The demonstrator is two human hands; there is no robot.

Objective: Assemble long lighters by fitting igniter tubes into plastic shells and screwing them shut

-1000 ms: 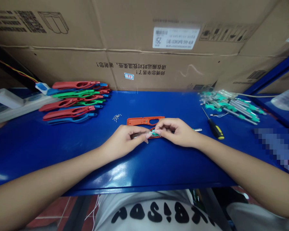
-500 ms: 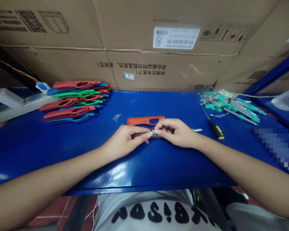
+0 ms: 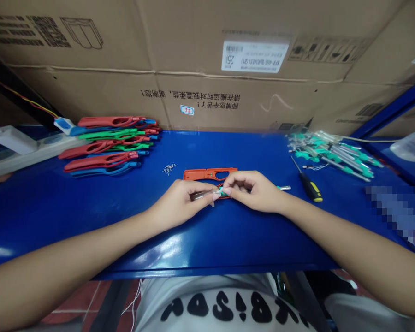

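"What are our hands holding?"

"Just on the near side of the orange shell half (image 3: 207, 174), our left hand (image 3: 180, 198) has thumb and forefinger closed around a clear piece (image 3: 199, 195). Our right hand (image 3: 257, 190) bends its fingertips into a narrow pinch at a green part (image 3: 224, 193); we cannot tell whether it grips."

"And around that shell half?"

"To its left we have small metal pieces (image 3: 168, 169), then stacked coloured handles (image 3: 90, 162); well to its right, a screwdriver (image 3: 311, 190)."
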